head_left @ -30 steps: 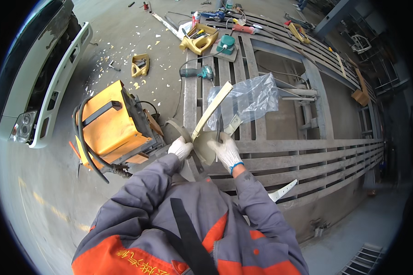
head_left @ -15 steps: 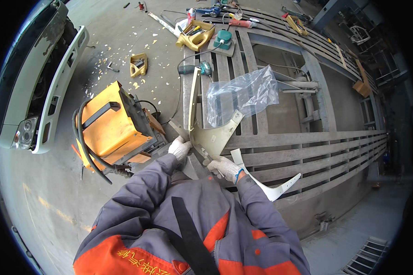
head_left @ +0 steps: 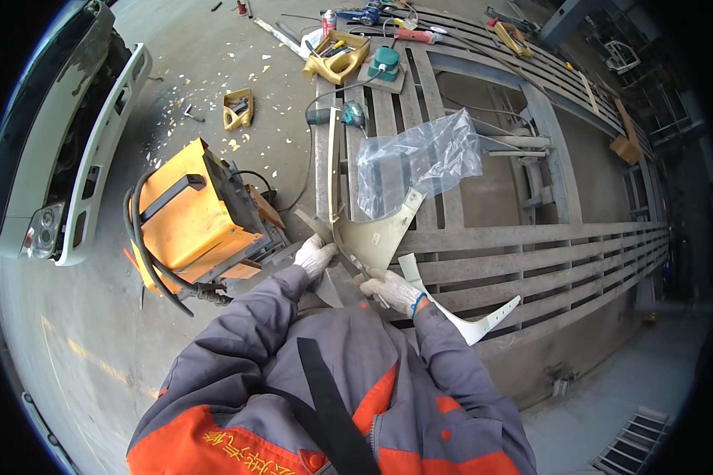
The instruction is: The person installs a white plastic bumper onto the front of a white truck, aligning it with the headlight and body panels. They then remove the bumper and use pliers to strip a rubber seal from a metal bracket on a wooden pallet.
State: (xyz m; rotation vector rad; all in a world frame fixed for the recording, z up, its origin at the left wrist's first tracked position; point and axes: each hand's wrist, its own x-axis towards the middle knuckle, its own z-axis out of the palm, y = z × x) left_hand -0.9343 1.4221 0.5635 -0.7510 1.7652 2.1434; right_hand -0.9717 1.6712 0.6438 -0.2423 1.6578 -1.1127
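Note:
A cream-coloured sheet-metal panel with an upright arm stands on the near end of the slatted metal bench. My left hand, in a white knit glove, is closed on the panel's lower left edge. In my gloved right hand is a pliers-like hand tool, its front end at the panel's lower edge. Its handles show partly below the fingers; the jaws are too small to make out. A second curved white metal piece with holes lies just right of my right hand.
A clear plastic bag lies behind the panel, near a teal power tool. Left of the bench stands a yellow machine with thick cables. Farther back are a yellow tool holder and a green-topped device. A vehicle front is at far left.
The panel's upright arm has tilted slightly and both hands have shifted a little to the right. Both keep their holds.

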